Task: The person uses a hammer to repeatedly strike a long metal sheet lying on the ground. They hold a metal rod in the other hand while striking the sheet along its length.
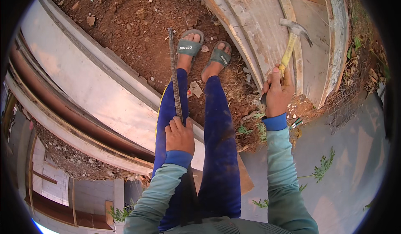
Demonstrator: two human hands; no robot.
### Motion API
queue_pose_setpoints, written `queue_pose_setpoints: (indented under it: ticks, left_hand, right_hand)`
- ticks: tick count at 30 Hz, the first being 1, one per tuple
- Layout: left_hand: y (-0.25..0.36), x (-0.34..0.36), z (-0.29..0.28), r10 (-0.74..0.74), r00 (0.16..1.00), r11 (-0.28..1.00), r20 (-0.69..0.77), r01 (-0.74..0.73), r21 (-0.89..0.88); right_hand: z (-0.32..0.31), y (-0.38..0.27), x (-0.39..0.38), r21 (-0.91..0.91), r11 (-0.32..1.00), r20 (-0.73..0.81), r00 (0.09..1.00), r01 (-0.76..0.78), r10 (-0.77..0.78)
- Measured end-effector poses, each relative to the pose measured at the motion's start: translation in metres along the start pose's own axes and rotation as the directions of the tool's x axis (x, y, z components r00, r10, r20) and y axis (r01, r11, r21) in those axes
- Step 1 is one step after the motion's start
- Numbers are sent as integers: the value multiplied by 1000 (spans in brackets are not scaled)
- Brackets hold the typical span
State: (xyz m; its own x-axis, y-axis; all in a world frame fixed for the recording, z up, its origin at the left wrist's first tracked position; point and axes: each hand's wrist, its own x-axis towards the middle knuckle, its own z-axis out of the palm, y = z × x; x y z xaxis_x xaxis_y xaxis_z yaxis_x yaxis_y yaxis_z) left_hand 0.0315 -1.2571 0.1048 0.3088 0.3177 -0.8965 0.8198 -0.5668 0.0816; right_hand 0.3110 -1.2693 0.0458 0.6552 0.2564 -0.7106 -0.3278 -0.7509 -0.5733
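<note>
My left hand (180,136) is closed around a ribbed steel rebar (174,75), which points away from me past my left foot. Its near end runs under the hand, partly hidden. Off to the right, my right hand (278,93) grips a claw hammer (287,52) by its yellow handle. The hammer's metal head lies over the wooden formwork panel (261,25); whether it touches the wood I cannot tell. Beside that palm a dark metal piece (262,102) sticks out, its kind unclear.
My sandalled feet (190,46) stand on reddish, stony soil (125,21). A long pale board form (90,75) runs along the left. At the right lie wire mesh (342,108) and dry leaves. A grey wall-like surface (355,163) spans the lower right, with small green plants (323,165).
</note>
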Motion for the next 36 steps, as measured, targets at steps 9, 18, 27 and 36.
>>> queue_pose_setpoints:
  ticks: [9, 18, 27, 36]
  left_hand:
    - [-2, 2, -4, -20, 999, 999, 32, 21, -32]
    - [0, 61, -1, 3, 985, 987, -172, -31, -160]
    - [81, 228, -4, -104, 991, 368, -84, -40, -929]
    - [19, 252, -26, -307, 947, 7, -96, -98, -995]
  right_hand:
    - [-1, -16, 9, 35, 993, -147, 984, 109, -103]
    - [2, 5, 2, -10, 1000, 107, 994, -15, 16]
    - [-2, 18, -16, 168, 968, 196, 968, -188, 154]
    - [6, -30, -14, -351, 792, 39, 853, 499, -521]
